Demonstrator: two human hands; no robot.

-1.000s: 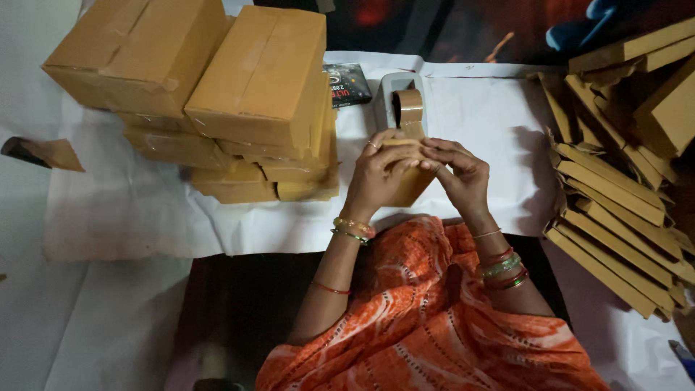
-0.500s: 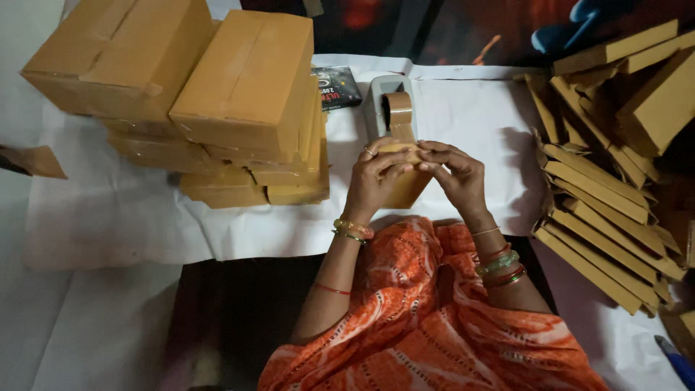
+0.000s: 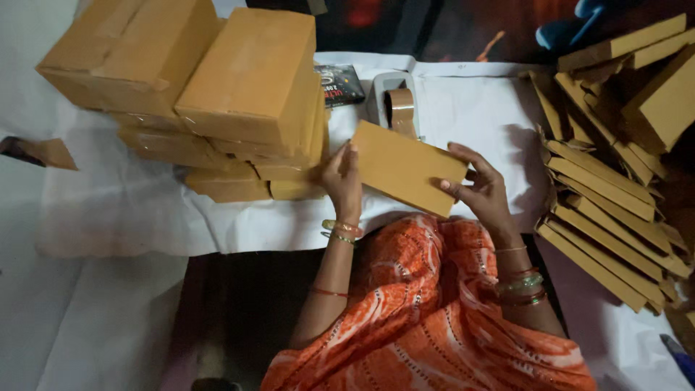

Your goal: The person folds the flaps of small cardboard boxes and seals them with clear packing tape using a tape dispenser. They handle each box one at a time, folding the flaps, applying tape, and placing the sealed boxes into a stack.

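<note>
I hold a flat brown cardboard box [image 3: 405, 166] between both hands above the white sheet [image 3: 145, 210]. My left hand [image 3: 343, 181] grips its left edge with fingers pointing up. My right hand [image 3: 481, 190] holds its right corner, thumb on the top face. The box lies tilted, its broad side facing up. Bangles circle both wrists. Just behind the box stands a grey tape dispenser [image 3: 394, 101] with a brown tape roll.
A stack of closed brown boxes [image 3: 239, 87] fills the left half of the sheet. Several flat folded cartons [image 3: 615, 203] lie heaped on the right. A dark printed packet [image 3: 340, 83] lies by the dispenser. My orange patterned clothing [image 3: 434, 326] covers my lap.
The box was small and edge-on between my close hands near the dispenser. Now its broad face is turned up and my hands are spread to its two ends.
</note>
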